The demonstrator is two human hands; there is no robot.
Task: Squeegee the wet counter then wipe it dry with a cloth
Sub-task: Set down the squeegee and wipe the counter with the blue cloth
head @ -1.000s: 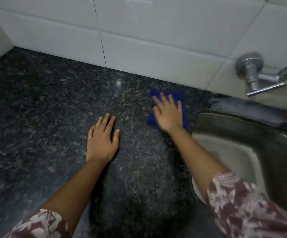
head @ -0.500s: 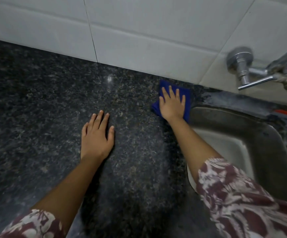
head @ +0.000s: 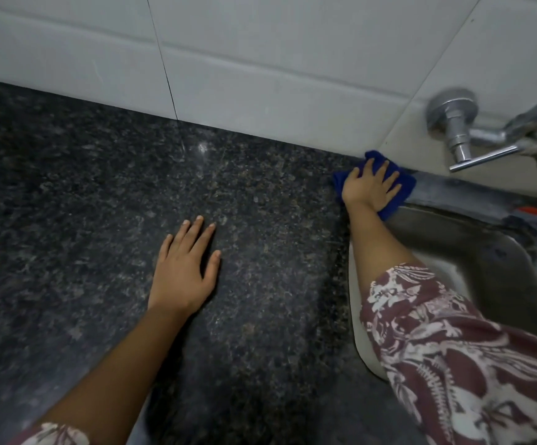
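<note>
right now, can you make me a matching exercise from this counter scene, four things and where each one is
Things:
1. blue cloth
2. left hand
3. chrome wall tap
4. stainless steel sink

Places:
a. mounted on the white tiled wall
b. flat on the dark speckled stone counter, holding nothing
c. pressed under the right hand beside the wall
d. sunk into the counter at the right

Pairs: 1-c, 2-b, 3-a, 4-d
</note>
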